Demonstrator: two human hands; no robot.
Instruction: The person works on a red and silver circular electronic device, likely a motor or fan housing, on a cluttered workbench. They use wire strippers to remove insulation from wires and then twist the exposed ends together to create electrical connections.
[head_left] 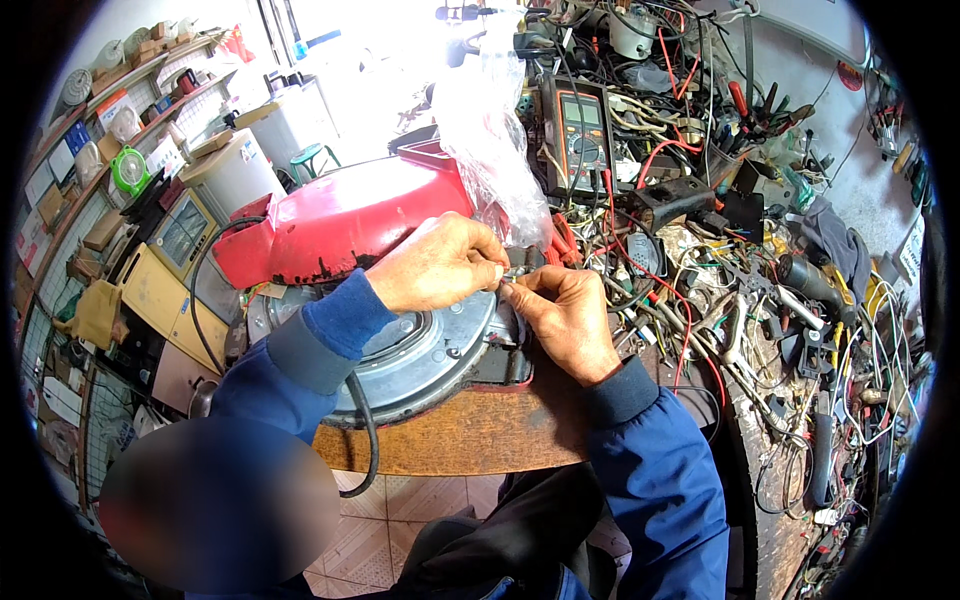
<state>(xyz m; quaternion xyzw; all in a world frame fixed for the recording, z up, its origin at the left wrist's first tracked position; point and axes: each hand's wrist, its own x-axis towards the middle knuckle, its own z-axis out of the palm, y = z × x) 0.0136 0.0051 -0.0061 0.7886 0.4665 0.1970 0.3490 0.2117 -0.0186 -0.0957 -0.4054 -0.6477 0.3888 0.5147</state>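
Two hands, one tiny part (508,280): my left hand (437,265) and right hand (570,320) both pinch it, by the right side of the round grey metal base (455,350). Probably light, easily dropped; I'd grip its ends gently.

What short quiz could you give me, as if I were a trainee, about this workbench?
1. True or false: the fingertips of the left hand and right hand are close together.
2. Which colour is the big casing beyond the left hand?
A) green
B) red
C) yellow
3. Fill in: in the picture, the meter with a screen and dial is to the ____ of the casing.

Key: 1. True; 2. B; 3. right.
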